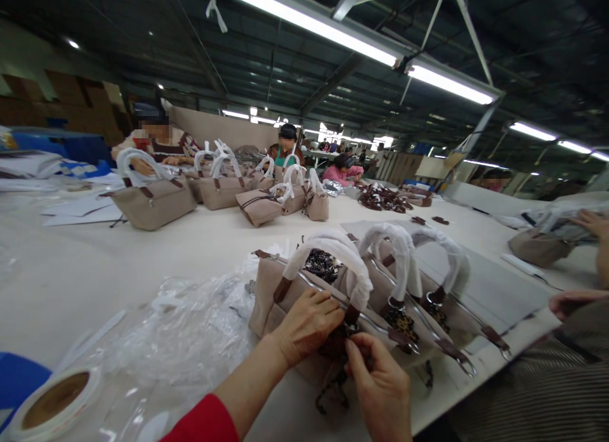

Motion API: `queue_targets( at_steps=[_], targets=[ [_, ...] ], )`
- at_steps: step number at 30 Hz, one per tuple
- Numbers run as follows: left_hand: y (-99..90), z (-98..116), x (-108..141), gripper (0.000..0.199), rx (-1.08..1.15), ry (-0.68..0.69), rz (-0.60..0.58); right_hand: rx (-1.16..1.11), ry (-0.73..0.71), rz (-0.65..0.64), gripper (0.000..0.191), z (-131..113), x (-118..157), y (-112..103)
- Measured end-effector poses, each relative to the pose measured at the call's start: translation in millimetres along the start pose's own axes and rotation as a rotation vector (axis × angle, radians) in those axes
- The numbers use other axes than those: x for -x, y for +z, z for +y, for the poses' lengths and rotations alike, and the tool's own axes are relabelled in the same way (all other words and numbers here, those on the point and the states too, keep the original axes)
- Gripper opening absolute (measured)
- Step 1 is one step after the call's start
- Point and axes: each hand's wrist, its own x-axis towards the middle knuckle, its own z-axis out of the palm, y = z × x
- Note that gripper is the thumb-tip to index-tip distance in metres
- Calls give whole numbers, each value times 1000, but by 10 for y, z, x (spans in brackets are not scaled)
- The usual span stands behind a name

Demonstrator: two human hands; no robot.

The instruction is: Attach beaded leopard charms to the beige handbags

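A beige handbag [269, 296] with brown trim and white-wrapped handles stands on the table before me. My left hand [309, 321] lies across its zipped top edge, fingers curled against the bag beside the near handle's base. Just right of it, my right hand [380, 382] pinches at a dark bag charm [335, 344] below a metal ring; the fingertips partly hide it. Black cord ends [328, 394] dangle beneath. Two more handbags with wrapped handles [392, 245] stand close behind to the right, a patterned dark charm [404, 325] hanging from one.
Crumpled clear plastic [185, 331] and a tape roll [57, 404] lie at left. Several finished-looking handbags [155, 204] stand across the white table [214, 248]. Brown straps [385, 198] are piled farther back. Co-workers sit opposite; another person's hands and striped clothing [533, 378] are close on my right.
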Motion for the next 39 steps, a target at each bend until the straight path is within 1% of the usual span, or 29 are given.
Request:
queue_targets(
  at_steps=[2,7,13,19,24,27,30,34,37,39],
  targets=[
    [3,19,19,19,6,-6,1,8,18,-21,30,2,-20,-14],
    [-21,62,71,21,29,-33,6,69,-26,33,27,-40,-1,10],
    [-48,70,93,19,50,-54,-13,31,-20,3,22,-131,33,24],
    [-46,96,129,19,40,-50,-7,57,-29,9,25,-102,27,28],
    [-44,109,159,20,36,-47,31,131,-110,46,31,-144,24,44],
    [-36,105,165,20,49,-50,47,161,-142,32,31,-173,7,37],
    [-16,94,167,19,86,-81,64,147,-87,-9,32,-183,-14,14],
    [-1,96,165,19,120,-115,91,14,70,-108,37,-204,-42,-38],
    [-11,112,165,20,113,-105,97,-115,172,-185,38,-228,-65,-70],
    [-19,122,170,21,99,-85,103,-138,203,-198,38,-232,-71,-73]
  ],
)
